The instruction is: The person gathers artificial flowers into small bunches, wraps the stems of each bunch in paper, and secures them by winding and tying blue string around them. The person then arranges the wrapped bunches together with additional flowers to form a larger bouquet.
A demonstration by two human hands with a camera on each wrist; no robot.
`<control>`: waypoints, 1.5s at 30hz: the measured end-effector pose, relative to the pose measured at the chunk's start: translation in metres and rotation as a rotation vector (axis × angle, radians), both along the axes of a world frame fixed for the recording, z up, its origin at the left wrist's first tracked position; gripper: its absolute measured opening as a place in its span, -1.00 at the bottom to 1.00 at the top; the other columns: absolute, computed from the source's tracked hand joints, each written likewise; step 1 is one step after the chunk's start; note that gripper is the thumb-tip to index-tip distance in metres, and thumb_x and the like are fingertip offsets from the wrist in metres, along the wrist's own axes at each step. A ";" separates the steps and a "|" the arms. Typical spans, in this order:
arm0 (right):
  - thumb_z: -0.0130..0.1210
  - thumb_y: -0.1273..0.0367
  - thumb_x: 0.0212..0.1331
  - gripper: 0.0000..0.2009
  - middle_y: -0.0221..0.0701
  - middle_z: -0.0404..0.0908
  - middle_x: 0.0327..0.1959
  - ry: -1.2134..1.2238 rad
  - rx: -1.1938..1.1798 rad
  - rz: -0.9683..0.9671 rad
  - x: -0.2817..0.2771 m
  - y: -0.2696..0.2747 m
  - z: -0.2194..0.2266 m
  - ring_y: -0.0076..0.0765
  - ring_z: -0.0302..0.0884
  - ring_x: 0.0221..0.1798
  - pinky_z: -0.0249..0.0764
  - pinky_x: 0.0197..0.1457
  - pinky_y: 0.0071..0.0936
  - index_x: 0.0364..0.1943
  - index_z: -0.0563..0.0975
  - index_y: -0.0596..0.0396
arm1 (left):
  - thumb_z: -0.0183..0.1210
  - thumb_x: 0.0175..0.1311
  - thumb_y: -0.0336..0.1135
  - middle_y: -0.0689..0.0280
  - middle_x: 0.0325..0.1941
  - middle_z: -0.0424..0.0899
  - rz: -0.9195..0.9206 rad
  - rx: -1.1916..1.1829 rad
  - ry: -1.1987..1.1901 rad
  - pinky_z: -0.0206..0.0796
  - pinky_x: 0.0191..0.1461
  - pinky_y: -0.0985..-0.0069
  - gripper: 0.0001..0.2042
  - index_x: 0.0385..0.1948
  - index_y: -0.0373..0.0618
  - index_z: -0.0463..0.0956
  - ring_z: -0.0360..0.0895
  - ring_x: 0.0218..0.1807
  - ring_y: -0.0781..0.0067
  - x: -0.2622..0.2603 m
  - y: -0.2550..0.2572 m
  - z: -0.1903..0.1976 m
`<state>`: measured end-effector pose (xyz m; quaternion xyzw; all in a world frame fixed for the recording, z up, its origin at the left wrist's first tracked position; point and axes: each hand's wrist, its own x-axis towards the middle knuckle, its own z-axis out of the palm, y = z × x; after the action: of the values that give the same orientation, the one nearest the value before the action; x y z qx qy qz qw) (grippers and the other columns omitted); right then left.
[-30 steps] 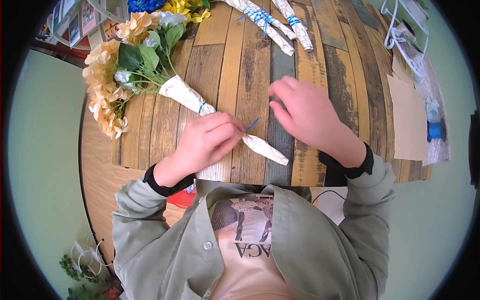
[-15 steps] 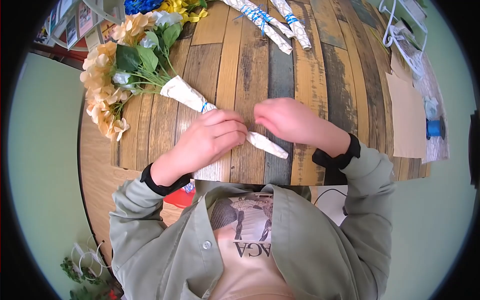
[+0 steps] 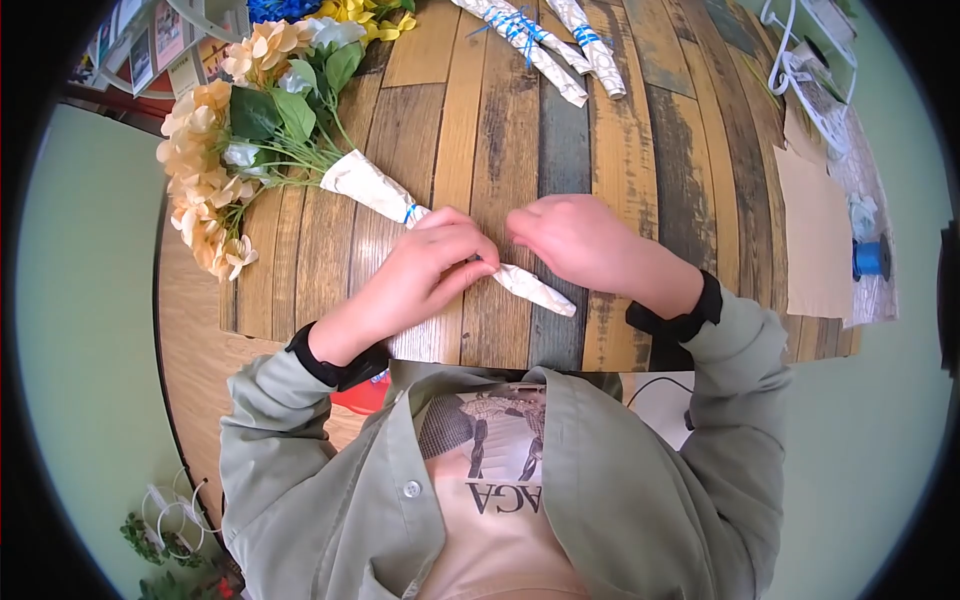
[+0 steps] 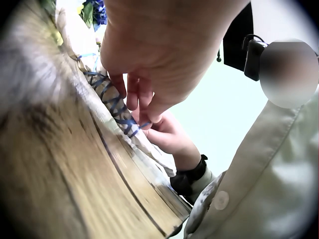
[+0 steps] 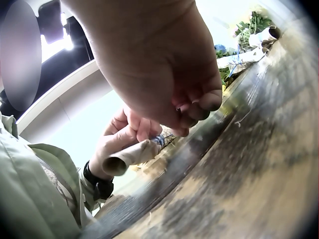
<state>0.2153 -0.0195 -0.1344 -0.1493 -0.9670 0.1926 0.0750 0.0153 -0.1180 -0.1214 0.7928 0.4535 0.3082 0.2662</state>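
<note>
A bouquet stem wrapped in white patterned paper (image 3: 368, 188) lies slanted on the table with peach artificial flowers (image 3: 205, 135) at its upper end. Blue ribbon (image 4: 113, 102) criss-crosses the wrap in the left wrist view. My left hand (image 3: 432, 262) bends over the lower wrap, thumb and fingertips pinching a ribbon end. Just to the right, my right hand (image 3: 575, 240) is held close to those fingertips with its fingers curled; I cannot tell whether it holds ribbon. The narrow wrapped tip (image 3: 535, 290) extends below both hands, and its hollow paper end (image 5: 115, 165) faces the right wrist camera.
Two other paper-wrapped stems (image 3: 530, 45) with blue ties lie at the far side, near blue flowers (image 3: 283, 10) and yellow flowers (image 3: 365, 18). On the right are a sheet of brown paper (image 3: 815, 235), a blue ribbon spool (image 3: 871, 258) and a white wire rack (image 3: 815, 110).
My right hand has moved left and down to beside my left fingertips, its fingers drawing in. The blue ribbon end that stuck up between the hands no longer shows in the head view.
</note>
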 end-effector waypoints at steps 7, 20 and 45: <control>-0.03 0.40 0.15 -0.89 -0.21 0.52 -0.52 -0.050 -0.251 -0.069 0.012 -0.012 0.019 -0.03 0.53 -0.41 0.43 -0.35 -0.23 -0.43 0.43 0.17 | 0.22 0.09 -0.44 0.27 -0.37 0.52 0.176 -0.215 -0.092 0.29 -0.15 0.44 -0.87 -0.35 -0.19 0.50 0.45 -0.24 0.26 0.009 0.002 -0.001; 0.01 0.33 0.23 -0.81 -0.29 0.56 -0.53 0.083 -1.176 -0.216 0.002 -0.013 0.016 -0.41 0.48 -0.53 0.38 -0.44 -0.41 -0.31 0.50 0.22 | 0.20 0.05 -0.45 0.18 -0.41 0.53 0.110 -0.126 -0.012 0.29 -0.15 0.34 -0.88 -0.39 -0.22 0.48 0.43 -0.24 0.15 0.009 0.002 -0.003; 0.15 0.36 0.04 -0.88 -0.33 0.45 -0.49 0.270 -0.055 -0.092 -0.003 -0.028 0.001 -0.13 0.48 -0.45 0.39 -0.41 -0.26 -0.43 0.47 0.08 | 0.16 0.03 -0.50 0.16 -0.40 0.48 0.124 -0.130 -0.076 0.28 -0.12 0.36 -0.89 -0.43 -0.23 0.41 0.41 -0.19 0.12 0.007 0.000 -0.008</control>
<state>0.2119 -0.0478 -0.1330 -0.1681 -0.9345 0.2338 0.2090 0.0221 -0.1183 -0.1293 0.7321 0.5103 0.3237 0.3145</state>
